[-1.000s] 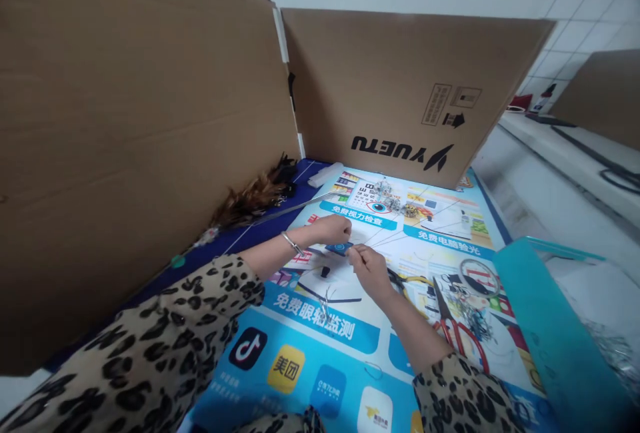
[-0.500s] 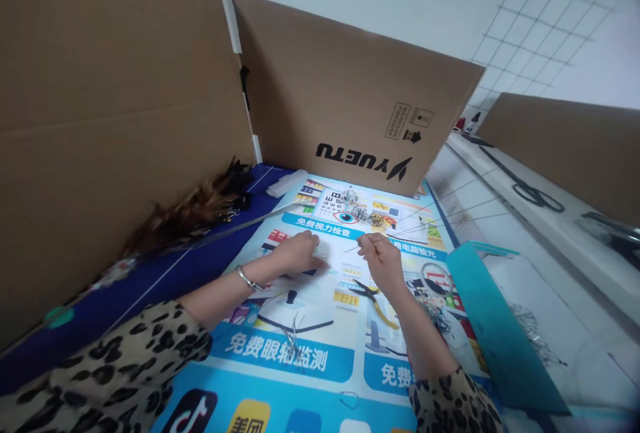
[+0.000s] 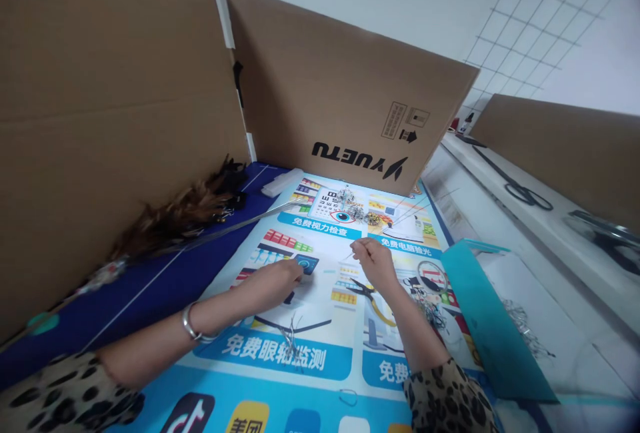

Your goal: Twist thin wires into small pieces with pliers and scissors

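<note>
My right hand [image 3: 375, 263] is closed in a pinch above the printed sheet, with a thin wire [image 3: 347, 256] poking out from its fingertips toward the left. Off to the left, my left hand [image 3: 277, 283] is closed with its fingers bent downward; whatever they hold, if anything, is hidden. Nearest below it lies a loose bunch of silvery wires [image 3: 294, 341]. Pliers [image 3: 369, 293] with yellow handles rest just below my right hand. A small wire loop [image 3: 348, 398] lies nearer to me.
Silvery wire clusters [image 3: 353, 205] lie at the sheet's far end. Brown feathers [image 3: 175, 213] line the left cardboard wall [image 3: 115, 66]. A teal box [image 3: 495, 326] stands right, with wire bunches [image 3: 525, 330] beside it. Scissors [image 3: 527, 194] lie on a ledge.
My left hand has moved left and toward me, away from my right hand. My right hand has shifted only slightly and keeps its pinch. The camera view has turned a little.
</note>
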### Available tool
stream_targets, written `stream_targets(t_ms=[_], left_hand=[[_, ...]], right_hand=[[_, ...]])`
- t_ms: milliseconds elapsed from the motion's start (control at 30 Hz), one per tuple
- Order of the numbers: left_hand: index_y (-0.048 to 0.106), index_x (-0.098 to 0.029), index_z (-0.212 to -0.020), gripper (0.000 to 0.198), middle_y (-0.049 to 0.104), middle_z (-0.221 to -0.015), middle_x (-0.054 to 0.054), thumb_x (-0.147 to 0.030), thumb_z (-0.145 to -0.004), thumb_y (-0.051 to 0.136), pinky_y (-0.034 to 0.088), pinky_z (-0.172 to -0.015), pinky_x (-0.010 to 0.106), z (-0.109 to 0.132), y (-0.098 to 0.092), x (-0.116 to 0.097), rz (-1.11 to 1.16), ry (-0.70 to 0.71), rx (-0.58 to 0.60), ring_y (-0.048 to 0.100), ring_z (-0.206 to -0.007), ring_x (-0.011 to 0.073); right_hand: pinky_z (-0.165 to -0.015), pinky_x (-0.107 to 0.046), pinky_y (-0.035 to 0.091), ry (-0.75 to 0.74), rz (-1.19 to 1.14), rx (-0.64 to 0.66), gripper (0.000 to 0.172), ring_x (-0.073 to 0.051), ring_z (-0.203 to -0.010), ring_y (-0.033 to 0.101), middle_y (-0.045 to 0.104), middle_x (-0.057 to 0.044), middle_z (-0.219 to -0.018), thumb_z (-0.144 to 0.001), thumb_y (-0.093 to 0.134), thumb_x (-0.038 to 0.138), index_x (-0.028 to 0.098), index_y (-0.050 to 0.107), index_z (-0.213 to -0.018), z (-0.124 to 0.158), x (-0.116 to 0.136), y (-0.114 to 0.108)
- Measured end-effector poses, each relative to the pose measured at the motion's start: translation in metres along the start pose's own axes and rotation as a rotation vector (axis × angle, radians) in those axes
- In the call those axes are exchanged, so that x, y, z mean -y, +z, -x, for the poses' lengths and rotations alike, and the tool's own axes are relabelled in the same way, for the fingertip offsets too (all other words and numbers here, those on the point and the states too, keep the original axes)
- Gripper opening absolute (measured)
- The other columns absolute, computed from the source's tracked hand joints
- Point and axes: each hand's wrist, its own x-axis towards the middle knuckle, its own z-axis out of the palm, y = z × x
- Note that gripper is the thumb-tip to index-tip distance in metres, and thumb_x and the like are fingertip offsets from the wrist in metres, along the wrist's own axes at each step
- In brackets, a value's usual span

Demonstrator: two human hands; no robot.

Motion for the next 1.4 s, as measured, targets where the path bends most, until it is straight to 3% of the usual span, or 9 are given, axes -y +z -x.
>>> stream_targets(t_ms=[100, 233, 333, 433, 600, 867, 1100, 1400], left_hand=[[0.063, -0.021, -0.075, 0.019, 0.065, -0.085, 0.005, -0.025, -0.081, 0.044, 0.039, -0.068, 0.026, 0.009, -0.009, -0.001, 0.041, 0.060, 0.039, 0.059, -0.078, 0.0204], [0.067, -0.022, -0.080, 0.022, 0.067, -0.082, 0.003, -0.028, -0.082, 0.046, 0.039, -0.068, 0.024, -0.002, -0.041, -0.006, 0.127, 0.160, 0.036, 0.059, -0.076, 0.0181], [0.068, -0.022, -0.085, 0.025, 0.068, -0.083, 0.003, -0.030, -0.084, 0.045, 0.039, -0.073, 0.025, -0.024, -0.067, -0.016, 0.225, 0.230, -0.081, 0.059, -0.080, 0.0178], [0.069, -0.022, -0.090, 0.025, 0.068, -0.088, 0.004, -0.034, -0.082, 0.050, 0.041, -0.076, 0.026, -0.049, -0.077, -0.025, 0.331, 0.227, -0.215, 0.059, -0.084, 0.0189], [0.069, -0.022, -0.096, 0.025, 0.068, -0.090, 0.005, -0.030, -0.079, 0.053, 0.045, -0.077, 0.027, -0.074, -0.055, -0.030, 0.423, 0.242, -0.269, 0.061, -0.086, 0.0191], [0.071, -0.025, -0.094, 0.023, 0.068, -0.092, 0.003, -0.029, -0.081, 0.052, 0.046, -0.083, 0.031, -0.068, -0.017, -0.025, 0.645, 0.194, -0.422, 0.060, -0.089, 0.0190], [0.069, -0.024, -0.083, 0.021, 0.068, -0.090, 0.001, -0.030, -0.083, 0.049, 0.045, -0.082, 0.030, -0.063, -0.014, -0.031, 0.678, 0.162, -0.488, 0.059, -0.089, 0.0182], [0.060, -0.024, -0.080, 0.021, 0.066, -0.082, -0.002, -0.035, -0.084, 0.042, 0.044, -0.075, 0.027, -0.060, -0.014, -0.033, 0.678, 0.114, -0.373, 0.059, -0.080, 0.0168]], right_hand=[[-0.077, -0.027, 0.046, -0.022, 0.068, 0.047, 0.028, -0.015, -0.086, 0.061, 0.067, -0.006, -0.086, -0.088, 0.045, 0.030, 0.018, 0.063, -0.070, 0.001, 0.003, 0.003], [-0.077, -0.026, 0.045, -0.025, 0.115, 0.083, 0.027, -0.015, -0.084, 0.062, 0.067, -0.005, -0.085, -0.089, 0.046, 0.029, 0.018, 0.063, -0.072, -0.004, 0.014, 0.001], [-0.075, -0.025, 0.045, -0.033, 0.136, 0.108, 0.024, -0.015, -0.083, 0.062, 0.068, -0.004, -0.088, -0.089, 0.046, 0.028, 0.019, 0.064, -0.078, -0.010, 0.023, 0.004], [-0.071, -0.023, 0.044, 0.012, 0.177, 0.167, 0.020, -0.013, -0.076, 0.062, 0.068, -0.003, -0.087, -0.088, 0.045, 0.024, 0.019, 0.064, -0.084, -0.013, 0.025, 0.016], [-0.061, -0.021, 0.042, 0.082, 0.254, 0.192, 0.022, -0.013, -0.063, 0.061, 0.065, 0.000, -0.065, -0.082, 0.043, 0.009, 0.018, 0.062, -0.074, -0.010, 0.018, 0.036], [-0.065, -0.022, 0.042, 0.056, 0.322, 0.180, 0.019, -0.014, -0.072, 0.061, 0.065, -0.003, -0.078, -0.083, 0.042, 0.013, 0.017, 0.060, -0.079, -0.008, 0.014, 0.047], [-0.066, -0.023, 0.041, 0.016, 0.401, 0.213, 0.025, -0.015, -0.072, 0.059, 0.064, -0.005, -0.078, -0.086, 0.038, 0.013, 0.017, 0.062, -0.078, -0.001, 0.011, 0.056], [-0.075, -0.029, 0.043, 0.060, 0.435, 0.221, 0.025, -0.021, -0.087, 0.059, 0.063, -0.013, -0.098, -0.090, 0.039, 0.023, 0.014, 0.062, -0.097, 0.009, 0.002, 0.070]])
